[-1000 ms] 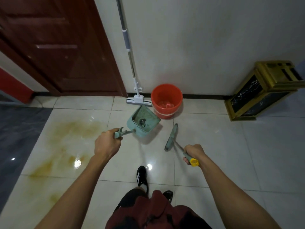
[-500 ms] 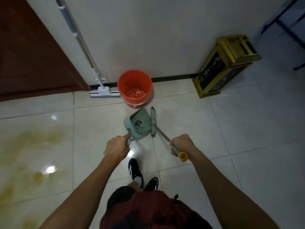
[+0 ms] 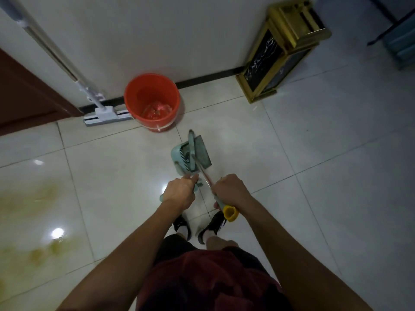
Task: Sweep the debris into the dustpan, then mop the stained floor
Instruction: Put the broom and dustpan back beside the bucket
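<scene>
Landmark: the red bucket (image 3: 152,102), which stands against the wall.

**Hands**
- The left hand (image 3: 179,191) grips the handle of the dustpan (image 3: 192,157), fingers curled around it.
- The right hand (image 3: 229,189) grips the brush (image 3: 193,151) by its long handle, just above the yellow end cap.

**Position of task items**
- The dustpan is just in front of the bucket, on the person's side, near the floor. Whether it rests on the tiles or is held slightly above them cannot be told.
- The brush head lies across the dustpan, touching or nearly touching its mouth.
- The mop (image 3: 105,114) leans on the wall just left of the bucket, its flat head on the floor. No hand touches it.
- The stain (image 3: 33,221), a yellowish patch, spreads over the tiles well to the left of the bucket, toward the person.

**Progress assessment**
- No loose debris is visible on the tiles around the bucket. The contents of the dustpan are hidden by the brush and by blur. The sweeping stage therefore appears to be at or near its end.
- The mopping stage is not started: the stain is intact and the mop is untouched.
- Remaining, by judgement: set down or empty the dustpan and brush, take the mop, and clean the stained tiles.
</scene>
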{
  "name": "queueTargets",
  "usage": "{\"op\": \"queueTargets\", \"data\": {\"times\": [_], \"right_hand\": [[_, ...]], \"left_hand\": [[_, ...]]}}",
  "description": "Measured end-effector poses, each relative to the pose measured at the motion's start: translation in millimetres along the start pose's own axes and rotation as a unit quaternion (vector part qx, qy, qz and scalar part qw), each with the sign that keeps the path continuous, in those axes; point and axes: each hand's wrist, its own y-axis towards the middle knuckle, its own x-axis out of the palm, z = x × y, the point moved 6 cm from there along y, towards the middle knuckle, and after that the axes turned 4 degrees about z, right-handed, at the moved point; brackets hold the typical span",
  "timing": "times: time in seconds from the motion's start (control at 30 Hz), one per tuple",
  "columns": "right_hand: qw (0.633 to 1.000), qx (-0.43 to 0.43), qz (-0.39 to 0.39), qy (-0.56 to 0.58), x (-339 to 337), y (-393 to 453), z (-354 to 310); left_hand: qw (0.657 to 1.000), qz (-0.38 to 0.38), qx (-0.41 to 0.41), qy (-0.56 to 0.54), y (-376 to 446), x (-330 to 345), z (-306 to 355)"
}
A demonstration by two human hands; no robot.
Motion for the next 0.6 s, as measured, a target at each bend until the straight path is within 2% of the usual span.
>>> {"op": "queueTargets", "data": {"times": [0.17,0.4,0.6], "right_hand": [[1.0,-0.012,-0.007,0.003,-7,0,2],[0.994,-0.078,-0.032,-0.063,-6,-16,3],[0.986,-0.129,-0.068,-0.078,-6,-22,12]], "left_hand": [[1.0,-0.02,0.007,-0.004,6,11,9],[0.999,-0.019,0.009,-0.032,10,21,18],[0.984,-0.098,0.047,-0.14,9,40,23]]}}
